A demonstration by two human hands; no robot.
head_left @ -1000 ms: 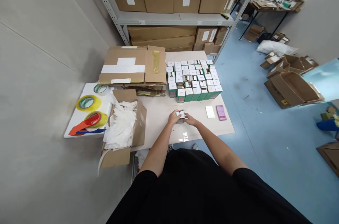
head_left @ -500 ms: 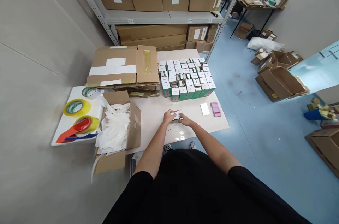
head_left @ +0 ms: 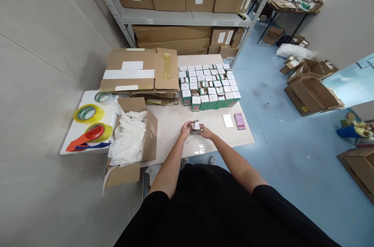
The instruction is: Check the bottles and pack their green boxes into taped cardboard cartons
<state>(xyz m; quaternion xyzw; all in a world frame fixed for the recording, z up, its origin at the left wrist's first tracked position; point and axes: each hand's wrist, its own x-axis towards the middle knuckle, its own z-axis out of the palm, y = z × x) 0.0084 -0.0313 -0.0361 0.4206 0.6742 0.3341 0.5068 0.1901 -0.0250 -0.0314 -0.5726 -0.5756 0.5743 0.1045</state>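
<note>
Between my two hands is a small box [head_left: 195, 132], its top open with a white flap or insert showing. My left hand [head_left: 185, 128] grips its left side, fingers closed at the upper edge. At the right side, my right hand [head_left: 206, 132] holds it with curled fingers, partly hidden by the box. Just beyond stand rows of small white-and-green boxes [head_left: 204, 102], several with open tops. To the right lie a white card [head_left: 228, 121] and a purple stack [head_left: 240, 121], blurred out in part.
The pale table [head_left: 169, 138] holds flattened cartons [head_left: 131, 67] at the back left. A carton of white paper pieces [head_left: 128, 138] stands left, beside tape rolls [head_left: 88, 113] and a red tape dispenser [head_left: 87, 137]. Behind is a metal shelf [head_left: 181, 17] with brown boxes.
The small box's top now shows open, with a raised flap and white inside. Both my hands stay at its sides, the left slightly lower. The whole view has shifted slightly.
</note>
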